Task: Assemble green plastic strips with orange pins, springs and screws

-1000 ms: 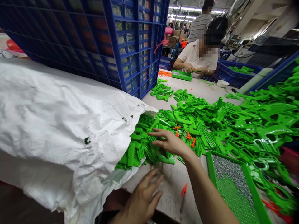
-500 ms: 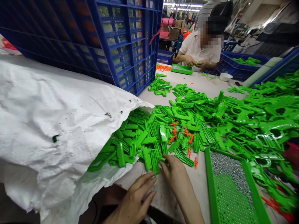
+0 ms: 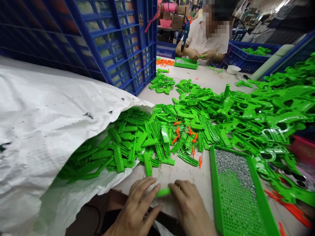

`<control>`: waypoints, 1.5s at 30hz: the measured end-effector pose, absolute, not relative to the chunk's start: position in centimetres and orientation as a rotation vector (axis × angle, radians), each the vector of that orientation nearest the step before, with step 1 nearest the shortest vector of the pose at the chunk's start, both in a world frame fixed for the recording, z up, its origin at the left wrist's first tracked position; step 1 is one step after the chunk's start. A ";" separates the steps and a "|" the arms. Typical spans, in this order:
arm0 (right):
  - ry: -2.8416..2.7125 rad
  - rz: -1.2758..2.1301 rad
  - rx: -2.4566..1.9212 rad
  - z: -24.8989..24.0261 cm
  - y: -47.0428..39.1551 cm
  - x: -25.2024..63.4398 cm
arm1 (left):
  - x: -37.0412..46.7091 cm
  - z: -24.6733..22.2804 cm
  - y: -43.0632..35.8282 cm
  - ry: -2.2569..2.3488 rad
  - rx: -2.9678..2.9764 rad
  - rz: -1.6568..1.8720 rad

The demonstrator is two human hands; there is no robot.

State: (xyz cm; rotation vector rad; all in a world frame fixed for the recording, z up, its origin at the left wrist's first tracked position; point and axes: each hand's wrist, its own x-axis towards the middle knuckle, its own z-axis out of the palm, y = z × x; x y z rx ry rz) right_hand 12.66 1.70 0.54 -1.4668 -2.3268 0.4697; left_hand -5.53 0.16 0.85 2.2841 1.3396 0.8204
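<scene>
A narrow green plastic piece [image 3: 163,192], slightly blurred, lies low over the near edge of the table between my two hands. My right hand [image 3: 190,205] has its fingers closed on the right end of it. At the other end is my left hand [image 3: 139,206], fingers apart and thumb held away, the index fingertip by the piece. Just beyond the hands, a heap of flat green plastic pieces [image 3: 150,131] spills from the mouth of a white woven sack [image 3: 73,101]. Small orange parts [image 3: 190,131] lie on the heap.
A green perforated tray [image 3: 213,183] with small metal pieces stands to the right. Green toy-gun halves [image 3: 251,121] pile up behind it. A blue crate [image 3: 118,49] rises at the left, behind the sack. Across the table, a person in a white shirt [image 3: 197,34] handles a small part.
My hands have drawn back from the heap toward the table's near edge, the right one bringing a green plastic piece along. My view has shifted slightly.
</scene>
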 end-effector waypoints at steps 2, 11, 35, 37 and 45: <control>-2.394 0.534 -1.259 0.2 0.0 13.7 | -5.2 0.9 0.0 1.211 2.303 0.642; -1.772 0.404 -1.922 -1.9 -0.2 15.7 | -3.5 -0.1 0.5 1.248 0.981 0.576; -1.670 0.967 -1.444 1.1 -0.1 13.6 | -1.6 1.2 0.1 0.853 0.208 0.835; -1.615 1.085 -1.402 1.9 -0.1 12.9 | -1.5 1.2 0.1 0.867 0.232 0.845; -1.736 0.951 -1.358 1.1 -0.9 11.7 | -1.5 1.0 0.1 0.864 0.289 0.831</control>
